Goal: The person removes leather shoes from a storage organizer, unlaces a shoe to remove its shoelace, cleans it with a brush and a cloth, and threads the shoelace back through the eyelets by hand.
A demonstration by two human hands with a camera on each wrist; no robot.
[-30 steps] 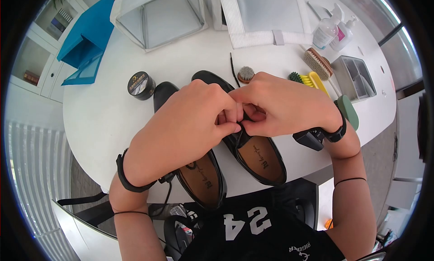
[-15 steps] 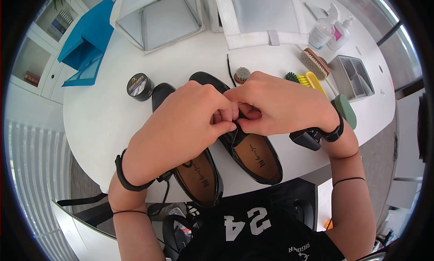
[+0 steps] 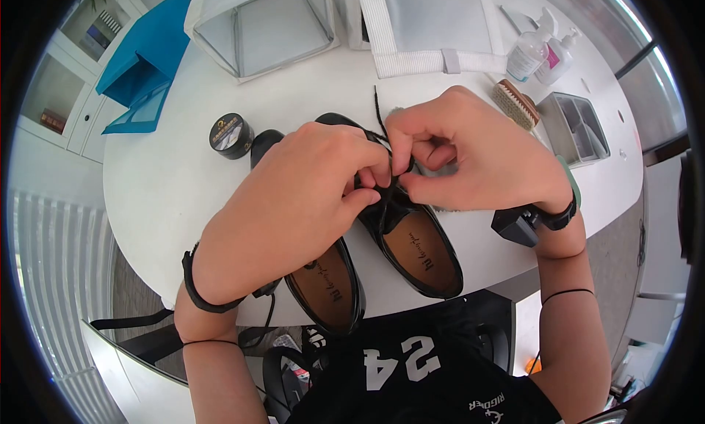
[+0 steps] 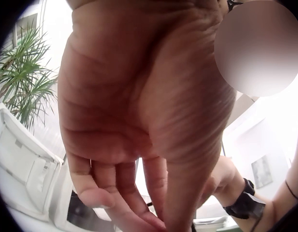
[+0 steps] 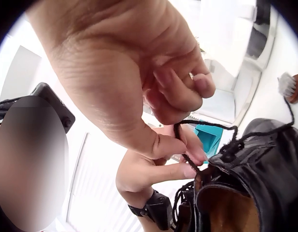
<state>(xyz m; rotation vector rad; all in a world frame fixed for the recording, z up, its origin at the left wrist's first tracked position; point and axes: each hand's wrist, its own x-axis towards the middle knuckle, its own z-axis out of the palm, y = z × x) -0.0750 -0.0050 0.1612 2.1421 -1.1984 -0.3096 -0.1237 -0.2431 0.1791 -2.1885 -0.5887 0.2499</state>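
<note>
Two black lace-up dress shoes with brown insoles lie side by side on the white table. My right hand (image 3: 474, 156) is over the right shoe (image 3: 424, 256), pinching a black shoelace (image 5: 209, 123) between thumb and curled fingers. The lace runs from the eyelets, and another end trails past the toe. My left hand (image 3: 312, 185) grips the same lace lower down, its thumb and fingertips close to the shoe's opening. Under my left forearm, the left shoe (image 3: 328, 295) is partly hidden.
A round tin of polish (image 3: 231, 136) stands left of the shoes. To the right are a wooden brush (image 3: 516, 104), a divided grey box (image 3: 576, 127) and pump bottles (image 3: 529, 55). White fabric boxes (image 3: 264, 31) and a blue bag (image 3: 139, 64) sit at the back.
My right hand has moved up and to the right, away from the left hand, drawing the lace with it. My left hand stays over the shoe's opening.
</note>
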